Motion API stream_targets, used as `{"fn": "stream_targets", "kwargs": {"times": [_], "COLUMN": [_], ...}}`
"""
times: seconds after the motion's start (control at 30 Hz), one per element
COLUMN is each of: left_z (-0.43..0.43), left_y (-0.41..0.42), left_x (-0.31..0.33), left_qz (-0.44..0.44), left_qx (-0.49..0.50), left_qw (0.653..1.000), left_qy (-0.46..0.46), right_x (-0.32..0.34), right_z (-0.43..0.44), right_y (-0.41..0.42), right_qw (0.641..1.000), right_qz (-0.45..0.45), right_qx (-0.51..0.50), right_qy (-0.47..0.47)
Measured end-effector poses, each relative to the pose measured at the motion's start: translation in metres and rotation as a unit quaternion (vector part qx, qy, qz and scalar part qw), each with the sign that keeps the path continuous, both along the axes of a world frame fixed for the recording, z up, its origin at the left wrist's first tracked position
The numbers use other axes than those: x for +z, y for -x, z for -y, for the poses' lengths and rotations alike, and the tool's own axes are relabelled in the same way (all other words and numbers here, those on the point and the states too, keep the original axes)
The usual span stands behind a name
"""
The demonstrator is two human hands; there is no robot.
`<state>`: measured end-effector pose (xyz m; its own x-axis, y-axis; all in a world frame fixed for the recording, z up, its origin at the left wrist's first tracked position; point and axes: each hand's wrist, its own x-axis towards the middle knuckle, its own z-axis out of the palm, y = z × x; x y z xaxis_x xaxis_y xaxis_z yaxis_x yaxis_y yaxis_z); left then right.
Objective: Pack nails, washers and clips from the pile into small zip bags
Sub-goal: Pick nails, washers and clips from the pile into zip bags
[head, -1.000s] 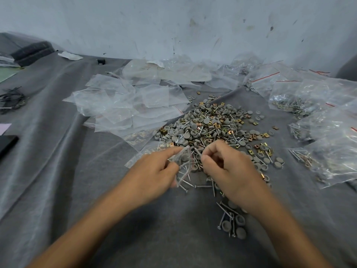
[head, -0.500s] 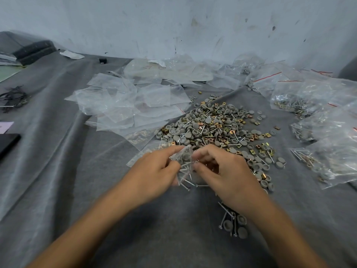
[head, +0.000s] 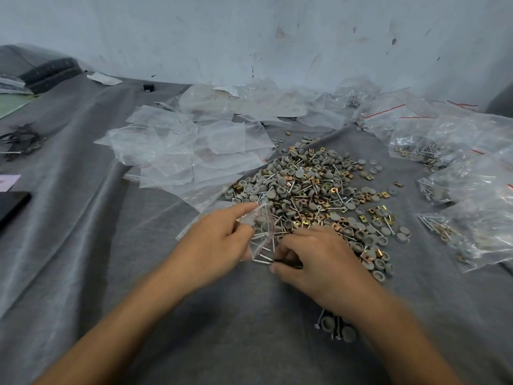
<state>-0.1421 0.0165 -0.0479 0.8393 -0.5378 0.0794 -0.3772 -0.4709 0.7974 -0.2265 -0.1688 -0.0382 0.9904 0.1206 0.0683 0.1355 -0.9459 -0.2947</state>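
Clear plastic is what my left hand (head: 219, 243) has hold of: a small zip bag (head: 261, 232) pinched at its top corner between thumb and forefinger, hanging open-side towards my other hand just at the near edge of the pile (head: 313, 195). Through its wall I can make out a grey washer and several nails already inside, their points splaying out near the bottom. My right hand (head: 319, 262) lies low on the grey cloth (head: 111, 245) just beside the bag, fingers curled down and narrowed over some nails (head: 263, 258) lying flat there; whether I have one gripped yet I cannot tell, as my fingers hide the tips. So I judge this to be the filling step, partway through one bag's share, with nails the item being gathered. Next I need to lift a nail cleanly off the cloth, which wants a fingernail under the shank as it lies flush, then turn it head-first into the bag's mouth so the point does not pierce the film. The brass clips (head: 301, 220) lie in the heap just beyond my knuckles. Empty bags (head: 177, 151) lie heaped to the left, filled bags (head: 455, 168) to the right, and a few stray nails and washers (head: 333, 327) sit near my right wrist.
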Motion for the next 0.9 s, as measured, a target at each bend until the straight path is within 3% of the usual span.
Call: {"fn": "stream_targets", "kwargs": {"times": [0.3, 0.47, 0.63, 0.9], "left_z": [0.0, 0.0, 0.001, 0.003], "left_y": [0.002, 0.003, 0.002, 0.003], "left_x": [0.004, 0.002, 0.0, -0.002], "left_qz": [-0.008, -0.008, 0.009, 0.007], "left_qx": [0.006, 0.0, -0.004, -0.008], "left_qw": [1.0, 1.0, 1.0, 1.0], "left_qy": [0.002, -0.013, -0.024, -0.027], "right_x": [-0.003, -0.002, 0.004, -0.003], "right_z": [0.006, 0.014, 0.012, -0.001], "right_y": [-0.002, -0.003, -0.002, -0.001], "right_qw": [0.999, 0.989, 0.947, 0.962], "right_qz": [0.016, 0.057, 0.139, 0.09], "right_qx": [-0.034, -0.082, -0.097, -0.031], "right_qy": [0.012, -0.11, -0.272, -0.256]}}
